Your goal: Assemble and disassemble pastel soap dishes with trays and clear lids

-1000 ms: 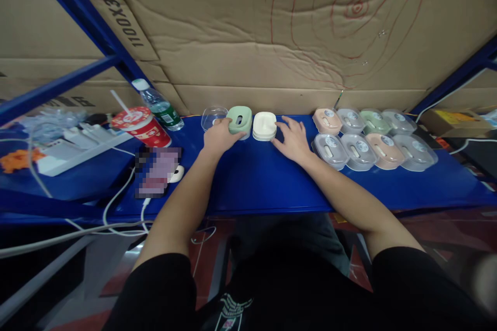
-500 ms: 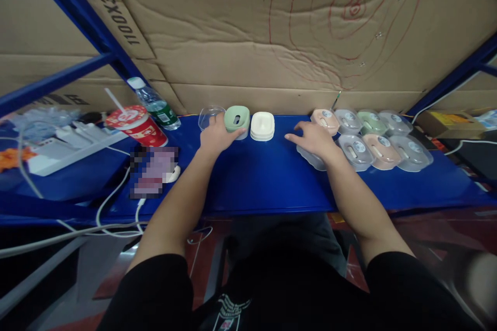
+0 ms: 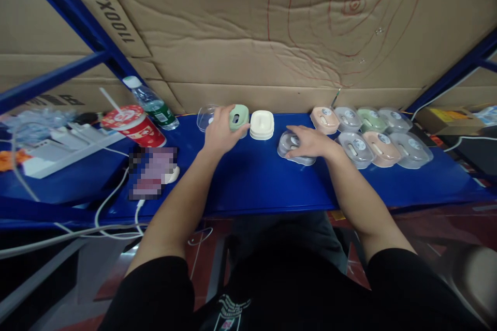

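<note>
My left hand [image 3: 221, 133] curves around the side of a stack of green lids [image 3: 241, 113], thumb at its front and fingers behind. Behind that hand, a clear plastic container [image 3: 205, 118] is partly hidden. Just right of the green stack sits a stack of cream lids [image 3: 262, 125]. My right hand [image 3: 308, 141] lies over a grey-lidded clear container [image 3: 287, 146], its fingers and thumb around the top. The palm and fingers hide part of that container.
Several lidded containers in peach [image 3: 325, 119], grey [image 3: 355, 149] and green stand in two rows at right. A red paper cup with a straw [image 3: 135, 126], a water bottle [image 3: 155, 106], a phone [image 3: 155, 173] and a white power strip [image 3: 73, 152] occupy the left. Cardboard [image 3: 233, 67] walls the back.
My right hand has drawn the grey-lidded container leftward, away from the rows at right. My left hand has shifted slightly right, farther over the green stack.
</note>
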Demonstrator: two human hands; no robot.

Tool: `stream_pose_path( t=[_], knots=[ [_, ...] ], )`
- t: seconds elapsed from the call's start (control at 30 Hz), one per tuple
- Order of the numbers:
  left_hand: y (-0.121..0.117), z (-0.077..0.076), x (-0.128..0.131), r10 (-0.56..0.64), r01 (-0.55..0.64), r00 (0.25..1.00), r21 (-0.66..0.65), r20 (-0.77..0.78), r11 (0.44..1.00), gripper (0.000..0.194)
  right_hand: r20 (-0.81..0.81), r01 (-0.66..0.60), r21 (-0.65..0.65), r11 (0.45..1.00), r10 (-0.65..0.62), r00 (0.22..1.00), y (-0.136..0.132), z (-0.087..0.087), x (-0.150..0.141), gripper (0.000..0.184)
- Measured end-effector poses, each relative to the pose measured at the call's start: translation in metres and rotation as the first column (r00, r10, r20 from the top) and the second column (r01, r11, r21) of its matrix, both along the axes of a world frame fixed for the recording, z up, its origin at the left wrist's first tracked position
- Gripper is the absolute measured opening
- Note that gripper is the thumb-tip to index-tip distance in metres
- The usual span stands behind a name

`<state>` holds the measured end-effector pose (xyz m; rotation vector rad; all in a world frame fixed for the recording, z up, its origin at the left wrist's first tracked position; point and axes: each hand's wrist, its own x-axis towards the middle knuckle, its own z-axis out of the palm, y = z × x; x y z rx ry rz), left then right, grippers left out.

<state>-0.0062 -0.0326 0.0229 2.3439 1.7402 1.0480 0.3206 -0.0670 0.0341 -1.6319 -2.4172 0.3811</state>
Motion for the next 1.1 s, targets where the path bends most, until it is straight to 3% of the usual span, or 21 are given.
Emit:
stream_pose_path(
  t=[0.13,0.23,0.37,0.47,0.57,0.67,0.73,0.83,0.93,1.1],
  knots=[
    [-0.006,-0.007,0.011,-0.213,0.222,0.973,0.095,-0.091,0.97,0.073,-0.194,-0.137,0.136,0.981,0.162,0.967,-0.002,0.002,-0.016,0.115],
    [-0.014,-0.013,0.024,-0.35,0.381,0.916,0.15,-0.198,0.912,0.057,-0.275,-0.149,0.204,0.968,0.203,0.94,-0.005,0.002,-0.027,0.118],
    [-0.022,-0.016,0.034,-0.374,0.439,0.887,0.24,-0.272,0.866,0.036,-0.363,-0.232,0.155,0.96,0.274,0.891,-0.007,-0.005,-0.039,0.11],
    [-0.016,-0.015,0.027,-0.262,0.306,0.948,0.299,-0.18,0.904,0.037,-0.487,-0.286,0.125,0.95,0.31,0.816,-0.006,-0.009,-0.04,0.089],
    [0.003,-0.012,0.004,-0.051,0.032,0.997,0.282,0.061,0.959,0.037,-0.519,-0.173,0.25,0.953,0.283,0.807,-0.003,-0.007,-0.033,0.079],
    [0.027,-0.011,-0.03,0.194,-0.264,0.913,0.155,0.36,0.952,0.047,-0.438,-0.044,0.341,0.939,0.201,0.877,0.003,-0.006,-0.024,0.077],
    [0.04,-0.01,-0.052,0.305,-0.36,0.84,0.042,0.449,0.932,0.059,-0.371,-0.024,0.353,0.935,0.163,0.914,0.007,-0.008,-0.021,0.075],
    [0.05,-0.012,-0.074,0.474,-0.488,0.764,-0.088,0.438,0.868,0.065,-0.273,-0.043,0.349,0.936,0.145,0.951,0.011,-0.014,-0.02,0.071],
    [0.051,-0.014,-0.078,0.588,-0.564,0.719,-0.183,0.371,0.805,0.062,-0.212,-0.075,0.34,0.938,0.154,0.965,0.011,-0.017,-0.021,0.066],
    [0.05,-0.016,-0.071,0.6,-0.541,0.75,-0.264,0.278,0.798,0.052,-0.173,-0.117,0.31,0.943,0.177,0.969,0.009,-0.015,-0.023,0.063]
  ],
)
